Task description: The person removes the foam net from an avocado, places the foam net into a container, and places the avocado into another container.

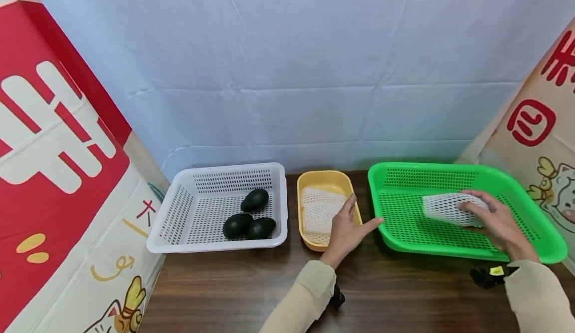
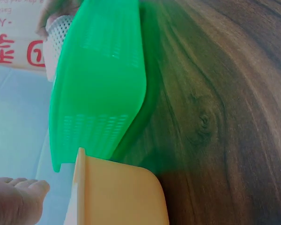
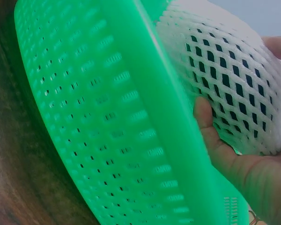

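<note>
My right hand (image 1: 498, 223) grips an avocado in a white foam net sleeve (image 1: 451, 209) over the green basket (image 1: 391, 243). Dark skin shows through the mesh (image 3: 229, 79) in the right wrist view, where the thumb presses its side. My left hand (image 1: 348, 233) hovers at the right rim of a yellow tray (image 1: 307, 235), fingers extended, thumb spread toward the green basket, holding nothing. Inside that tray lie flat white foam net sleeves (image 1: 320, 210). Several bare dark avocados (image 1: 255, 200) sit in the white basket (image 1: 179, 223) on the left.
All three containers stand in a row on a brown wooden table (image 1: 224, 288). Behind them hangs a pale cloth (image 1: 287, 73). Printed red and cream panels (image 1: 103, 133) enclose the left and right sides.
</note>
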